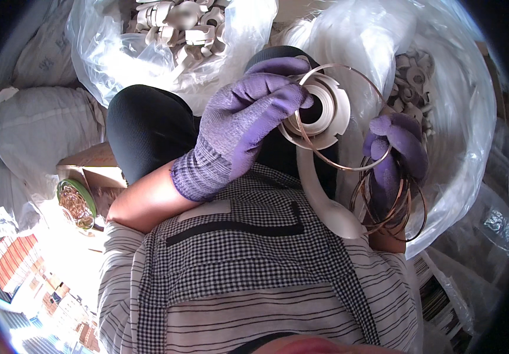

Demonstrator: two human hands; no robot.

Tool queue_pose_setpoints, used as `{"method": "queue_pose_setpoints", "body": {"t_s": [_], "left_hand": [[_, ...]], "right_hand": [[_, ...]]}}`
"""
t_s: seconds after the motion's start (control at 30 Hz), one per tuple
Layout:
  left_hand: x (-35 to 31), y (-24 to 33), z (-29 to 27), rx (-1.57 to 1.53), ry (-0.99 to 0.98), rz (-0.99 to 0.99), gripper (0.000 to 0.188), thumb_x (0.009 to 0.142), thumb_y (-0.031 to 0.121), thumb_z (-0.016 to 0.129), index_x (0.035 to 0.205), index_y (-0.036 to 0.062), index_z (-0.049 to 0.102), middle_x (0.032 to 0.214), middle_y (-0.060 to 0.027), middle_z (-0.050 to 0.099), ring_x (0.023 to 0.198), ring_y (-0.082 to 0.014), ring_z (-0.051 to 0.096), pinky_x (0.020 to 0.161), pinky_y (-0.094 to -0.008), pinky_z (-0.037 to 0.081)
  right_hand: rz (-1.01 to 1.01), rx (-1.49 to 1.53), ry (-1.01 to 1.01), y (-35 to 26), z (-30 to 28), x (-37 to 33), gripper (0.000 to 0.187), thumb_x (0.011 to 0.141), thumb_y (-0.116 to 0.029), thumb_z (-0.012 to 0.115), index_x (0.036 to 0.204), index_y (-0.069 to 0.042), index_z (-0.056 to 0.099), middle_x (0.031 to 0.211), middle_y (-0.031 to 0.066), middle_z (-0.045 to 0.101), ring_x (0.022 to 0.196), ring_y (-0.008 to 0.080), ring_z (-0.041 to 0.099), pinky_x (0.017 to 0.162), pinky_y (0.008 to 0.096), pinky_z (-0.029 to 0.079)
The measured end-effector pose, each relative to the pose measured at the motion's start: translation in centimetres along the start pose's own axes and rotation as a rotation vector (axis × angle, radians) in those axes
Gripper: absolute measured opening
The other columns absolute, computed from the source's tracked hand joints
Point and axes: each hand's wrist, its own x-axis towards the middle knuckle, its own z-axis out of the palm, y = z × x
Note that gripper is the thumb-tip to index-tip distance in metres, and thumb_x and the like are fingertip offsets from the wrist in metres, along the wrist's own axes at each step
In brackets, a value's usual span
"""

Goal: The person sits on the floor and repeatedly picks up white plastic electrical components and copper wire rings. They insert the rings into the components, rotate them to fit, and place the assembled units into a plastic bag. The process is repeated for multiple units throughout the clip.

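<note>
My left hand [237, 124], in a purple work glove, is closed on a round off-white plastic part [338, 100] with stepped rings and a dark centre hole. Its thumb lies at the hole and other fingers go behind the rim. A smooth curved off-white piece [319, 194] extends below this part; whether they are joined I cannot tell. Across the round part's face runs a thin copper-coloured ring [355, 169]. My right hand [393, 147], also gloved, pinches that ring at its right side. Several more thin rings [411, 221] hang loosely around my right hand.
Clear plastic bags hold off-white plastic parts [198, 36] at the far side and more such parts [411, 82] at the right. A white sack [42, 127] and a cardboard box [92, 162] stand left, near a green-rimmed roll of copper-coloured rings [77, 203]. My bent knees [148, 121] are below my hands.
</note>
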Motion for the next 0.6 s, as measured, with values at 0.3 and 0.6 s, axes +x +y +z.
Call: {"method": "queue_pose_setpoints", "body": {"t_s": [0.3, 0.6], "left_hand": [[0.4, -0.9, -0.4, 0.050, -0.037, 0.126, 0.025, 0.101, 0.020, 0.064, 0.114, -0.0002, 0.070, 0.136, -0.0171, 0.056, 0.121, -0.0215, 0.060, 0.108, -0.0393, 0.049], [0.1, 0.5, 0.8, 0.034, 0.058, -0.004, 0.042, 0.110, 0.029, 0.041, 0.131, -0.0017, 0.061, 0.136, -0.0144, 0.060, 0.123, -0.0222, 0.059, 0.108, -0.0351, 0.046]], "right_hand": [[0.074, -0.042, 0.074, 0.3, 0.3, 0.1, 0.021, 0.093, -0.007, 0.066, 0.113, 0.000, 0.068, 0.105, 0.0138, 0.068, 0.078, 0.0148, 0.062, 0.062, 0.0265, 0.049], [0.096, -0.037, 0.129, 0.3, 0.8, -0.3, 0.017, 0.096, -0.010, 0.066, 0.110, -0.001, 0.069, 0.103, 0.0131, 0.068, 0.074, 0.0153, 0.063, 0.061, 0.0280, 0.050]]}}
